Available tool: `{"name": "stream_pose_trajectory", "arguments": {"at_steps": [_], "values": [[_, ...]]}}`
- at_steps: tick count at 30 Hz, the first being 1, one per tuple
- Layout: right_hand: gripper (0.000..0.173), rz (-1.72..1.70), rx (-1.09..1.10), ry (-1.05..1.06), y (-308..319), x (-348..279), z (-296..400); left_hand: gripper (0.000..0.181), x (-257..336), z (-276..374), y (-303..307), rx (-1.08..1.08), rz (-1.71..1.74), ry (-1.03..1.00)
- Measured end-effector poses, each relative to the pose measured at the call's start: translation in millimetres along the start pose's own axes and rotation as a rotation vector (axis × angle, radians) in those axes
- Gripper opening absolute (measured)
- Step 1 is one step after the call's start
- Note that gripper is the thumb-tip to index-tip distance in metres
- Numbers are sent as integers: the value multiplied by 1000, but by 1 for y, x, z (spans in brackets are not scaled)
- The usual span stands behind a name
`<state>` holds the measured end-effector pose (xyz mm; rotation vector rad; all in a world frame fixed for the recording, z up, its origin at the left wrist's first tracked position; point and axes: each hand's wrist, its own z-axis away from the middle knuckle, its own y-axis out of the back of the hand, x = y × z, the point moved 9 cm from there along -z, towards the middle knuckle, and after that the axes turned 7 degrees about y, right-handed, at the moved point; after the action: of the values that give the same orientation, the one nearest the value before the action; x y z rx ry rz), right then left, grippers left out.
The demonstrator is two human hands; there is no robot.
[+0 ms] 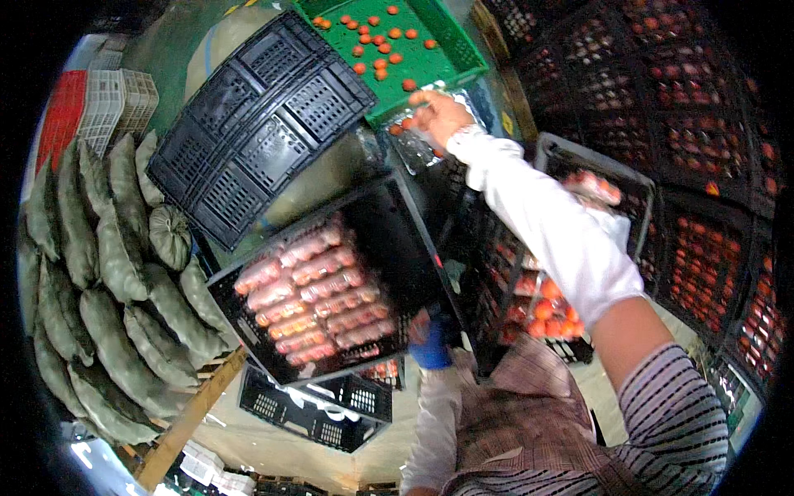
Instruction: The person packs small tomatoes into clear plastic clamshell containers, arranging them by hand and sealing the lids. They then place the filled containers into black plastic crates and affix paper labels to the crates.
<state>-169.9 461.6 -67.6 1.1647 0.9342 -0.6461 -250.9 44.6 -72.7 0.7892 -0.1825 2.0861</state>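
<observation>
My right hand [441, 116], in a white sleeve cover, reaches to the near edge of a green plastic crate [428, 56]. Its blurred fingers are bent over a clear plastic package [422, 158] with small orange-red round fruits [397, 129]; whether they grip anything is unclear. More such fruits [379, 64] lie scattered in the green crate. Low in the view, my left hand [428, 341], partly covered in blue, is at the near right side of a black plastic crate [391, 242]. Its fingers are dark and blurred. Rows of clear-wrapped fruit packs [322, 291] fill that crate's left part.
A ribbed black crate [267, 124] stands left of the green one. Stuffed green sacks [118, 297] are piled at far left by a wooden beam [192, 415]. Stacked dark crates of fruit [701, 260] form a wall at right. Bagged fruits [549, 310] sit beneath my right arm.
</observation>
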Motion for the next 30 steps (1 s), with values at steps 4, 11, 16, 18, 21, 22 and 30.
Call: {"name": "stream_pose_trajectory", "arguments": {"at_steps": [4,11,16,18,21,22,30], "values": [[27,584,-333,-269,-107,210,-51,21,-28,-1,23,-74,-394,-42],[26,940,-252,16,-183,306,-94,17,-101,-25,39,-209,-32,426],[23,1242,-96,221,-198,290,-103,15,-114,-25,29,-152,358,696],[23,1210,-70,173,-182,288,-102,16,-101,-38,26,-162,269,547],[35,1070,-61,36,-169,268,-92,21,-86,-33,26,-186,204,557],[38,893,-5,-73,-157,268,-93,21,-77,-33,28,-176,98,467],[32,-1212,-14,-505,-131,160,-33,19,22,2,11,-287,321,232]]}}
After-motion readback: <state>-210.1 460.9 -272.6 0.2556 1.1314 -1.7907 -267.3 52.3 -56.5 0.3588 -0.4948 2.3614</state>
